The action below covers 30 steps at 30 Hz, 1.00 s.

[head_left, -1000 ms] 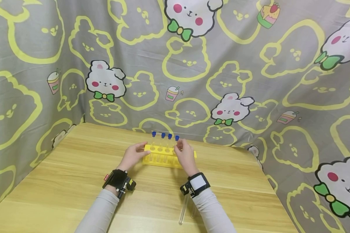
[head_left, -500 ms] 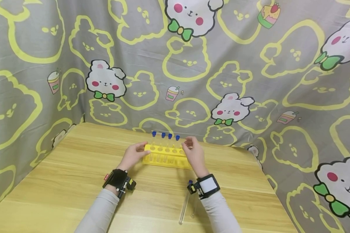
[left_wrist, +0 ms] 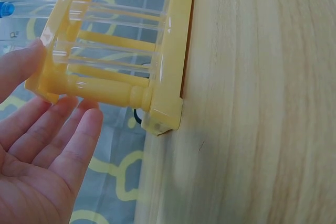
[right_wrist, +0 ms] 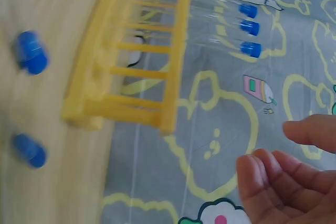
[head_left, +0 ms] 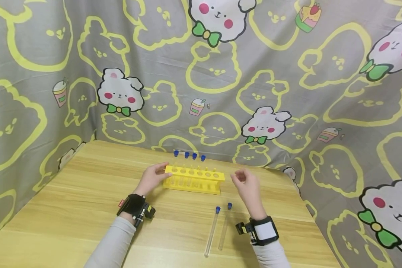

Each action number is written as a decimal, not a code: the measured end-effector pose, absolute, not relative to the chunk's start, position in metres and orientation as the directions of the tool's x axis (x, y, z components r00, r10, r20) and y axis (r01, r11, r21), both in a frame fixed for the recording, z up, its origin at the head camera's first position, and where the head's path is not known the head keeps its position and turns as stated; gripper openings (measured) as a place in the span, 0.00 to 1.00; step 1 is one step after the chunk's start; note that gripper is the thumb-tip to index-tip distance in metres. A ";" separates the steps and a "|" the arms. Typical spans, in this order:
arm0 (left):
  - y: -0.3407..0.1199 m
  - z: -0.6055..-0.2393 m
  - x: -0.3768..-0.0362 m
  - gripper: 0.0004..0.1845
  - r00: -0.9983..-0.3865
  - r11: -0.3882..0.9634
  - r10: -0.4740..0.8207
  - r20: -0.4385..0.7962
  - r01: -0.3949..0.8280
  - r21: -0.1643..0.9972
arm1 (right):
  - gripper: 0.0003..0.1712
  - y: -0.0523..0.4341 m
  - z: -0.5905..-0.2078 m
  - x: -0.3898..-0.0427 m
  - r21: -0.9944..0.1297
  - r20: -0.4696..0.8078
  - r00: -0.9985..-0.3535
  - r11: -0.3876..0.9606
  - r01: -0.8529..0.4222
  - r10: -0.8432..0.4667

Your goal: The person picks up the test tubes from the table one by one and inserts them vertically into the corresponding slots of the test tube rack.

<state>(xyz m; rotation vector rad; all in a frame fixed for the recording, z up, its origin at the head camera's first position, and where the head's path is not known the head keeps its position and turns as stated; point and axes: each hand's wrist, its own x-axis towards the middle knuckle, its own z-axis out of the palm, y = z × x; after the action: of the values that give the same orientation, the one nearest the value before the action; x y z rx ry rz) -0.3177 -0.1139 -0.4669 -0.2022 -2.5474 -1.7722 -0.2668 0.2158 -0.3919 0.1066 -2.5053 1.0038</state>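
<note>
Nothing I can read for sure from my end. Small red tag (head_left: 121,203) on the black L wrist strap (head_left: 135,204): pale marks, too tiny to make out. Yellow sticker (head_left: 150,210) on the boxy black L wrist cam (head_left: 151,215): dark marks, illegible. L wrist view: faint dark squiggle (left_wrist: 14,34) by a clear slim tube (left_wrist: 105,51), can't tell if txt or pattern.

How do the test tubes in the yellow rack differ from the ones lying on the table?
The racked tubes stand upright in the rack, while the loose tubes lie flat on the table. There are four racked tubes but only two loose tubes. Both sets are clear, with blue caps.
</note>
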 end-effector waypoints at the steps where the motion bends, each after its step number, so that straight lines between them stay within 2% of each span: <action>1: -0.114 -0.467 -0.318 0.33 -0.991 0.343 0.089 0.101 0.125 0.931 | 0.12 0.218 -0.395 -0.265 -0.627 0.411 -0.908 0.747 -0.219 0.078; 9: -0.114 -0.467 -0.318 0.32 -0.991 0.343 0.090 0.104 0.128 0.930 | 0.10 0.225 -0.425 -0.249 -0.594 0.119 -0.993 0.802 -0.063 0.010; 14: -0.113 -0.468 -0.318 0.32 -0.991 0.341 0.087 0.103 0.127 0.931 | 0.18 0.227 -0.439 -0.242 -0.567 -0.035 -0.999 0.823 0.011 -0.010; 19: -0.114 -0.468 -0.318 0.32 -0.990 0.343 0.085 0.108 0.131 0.930 | 0.24 0.229 -0.446 -0.240 -0.545 -0.092 -0.996 0.838 0.042 -0.010; 30: -0.113 -0.468 -0.317 0.31 -0.990 0.334 0.081 0.112 0.133 0.933 | 0.24 0.230 -0.461 -0.245 -0.502 -0.138 -0.990 0.859 0.106 0.042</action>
<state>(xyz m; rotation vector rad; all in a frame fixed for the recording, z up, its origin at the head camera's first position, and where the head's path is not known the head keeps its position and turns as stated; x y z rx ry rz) -0.3171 -0.1129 -0.4677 -0.2027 -2.5284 -1.7752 -0.2447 0.2302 -0.4606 -0.1257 -3.1460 0.8605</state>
